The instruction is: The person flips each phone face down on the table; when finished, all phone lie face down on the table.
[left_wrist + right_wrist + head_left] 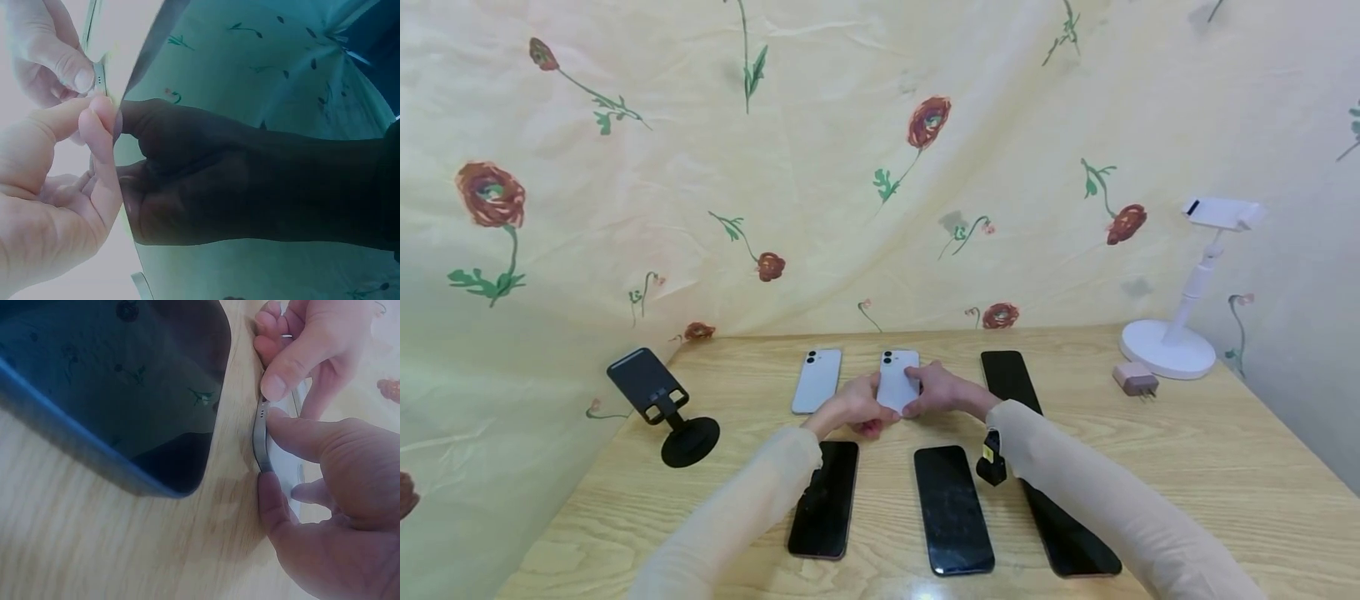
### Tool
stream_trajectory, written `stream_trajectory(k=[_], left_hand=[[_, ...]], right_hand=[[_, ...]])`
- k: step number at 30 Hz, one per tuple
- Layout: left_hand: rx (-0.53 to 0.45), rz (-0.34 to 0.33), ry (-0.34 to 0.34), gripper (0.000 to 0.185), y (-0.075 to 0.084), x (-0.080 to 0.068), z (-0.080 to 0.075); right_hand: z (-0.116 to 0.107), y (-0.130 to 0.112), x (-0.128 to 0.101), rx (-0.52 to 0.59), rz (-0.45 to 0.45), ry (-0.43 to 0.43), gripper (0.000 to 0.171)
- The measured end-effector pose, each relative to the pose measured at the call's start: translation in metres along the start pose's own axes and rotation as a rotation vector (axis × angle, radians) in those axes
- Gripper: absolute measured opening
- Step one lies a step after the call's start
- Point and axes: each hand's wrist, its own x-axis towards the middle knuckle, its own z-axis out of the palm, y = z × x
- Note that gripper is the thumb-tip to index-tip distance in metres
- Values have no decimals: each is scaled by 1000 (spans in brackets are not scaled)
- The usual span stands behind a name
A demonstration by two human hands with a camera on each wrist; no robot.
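White phone [898, 379], back up with its cameras far, sits mid-table [1187, 433] between another white phone [817, 380] and a black one [1009, 379]. Left hand [854, 408] and right hand [942, 390] both pinch its near end (thin metal edge); likely stiff, slick, breakable, so best held by the side rails.

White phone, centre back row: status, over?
Left hand and right hand grip white dual-camera phone, near end lifted. Black glass phones lie flat close by, not touching.

Both hands pinch the thin silver-edged white phone [264, 434] by its bottom edge, just right of a dark blue-rimmed phone [119, 381] lying on the pale wooden worktop [112, 550].
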Motion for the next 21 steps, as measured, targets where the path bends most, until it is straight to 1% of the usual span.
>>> stream_trajectory(k=[3,4,6,7,8,10,12,14,16,18,19,21], left_hand=[[2,2,3,87,0,0,0],[6,3,8,82,0,0,1],[18,-2,23,64,1,-2,1],[37,-4,47,53,1,-3,2],[78,4,79,42,2,-4,3],[195,29,174,33,7,-8,4],[327,83,273,35,16,-10,6],[460,156,338,41,30,-10,9],[534,223,331,50,45,-8,15],[573,272,261,60,59,-5,25],[586,285,215,63,64,-2,31],[634,307,153,67,72,4,43]], right_hand=[[0,2,0,5,-7,-1,79],[-1,2,0,6,-19,1,77],[-2,5,-1,19,-49,11,70],[-3,6,-2,33,-67,13,62],[-4,7,-4,57,-79,15,58],[-11,10,-11,112,-109,41,50],[-22,14,-20,171,-136,77,46],[-37,19,-31,208,-144,129,48],[-51,28,-42,224,-149,182,46],[-63,40,-52,232,-133,218,45],[-68,46,-56,237,-108,226,45],[-75,57,-65,236,-64,231,47]])
